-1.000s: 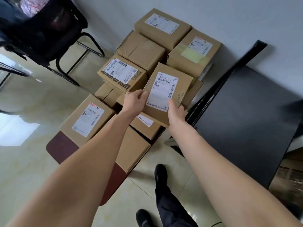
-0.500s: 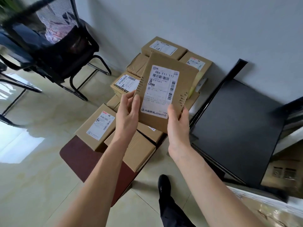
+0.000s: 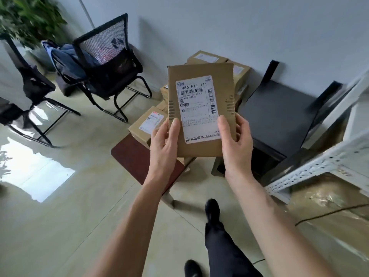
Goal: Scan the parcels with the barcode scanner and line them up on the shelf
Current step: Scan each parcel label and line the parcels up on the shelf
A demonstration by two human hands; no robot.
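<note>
Both hands grip a flat brown cardboard parcel [image 3: 201,108] upright in mid-air: left hand [image 3: 164,141] pinching its lower left edge, right hand [image 3: 235,143] its lower right. Its white printed label [image 3: 197,108] faces up. Behind the grip lie stacked brown cardboard boxes [image 3: 146,124]; right of it, a white perforated metal shelf [image 3: 319,166].

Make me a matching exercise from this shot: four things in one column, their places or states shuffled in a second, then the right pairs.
Things
1. flat parcel
2. mesh chair
3. white shelf frame
4. stack of boxes

Places or states
A. at the right edge
B. on the dark red table by the wall
C. held up in both hands, label facing the camera
D. piled with clothing, to the left

Pairs: 1-C, 2-D, 3-A, 4-B
</note>
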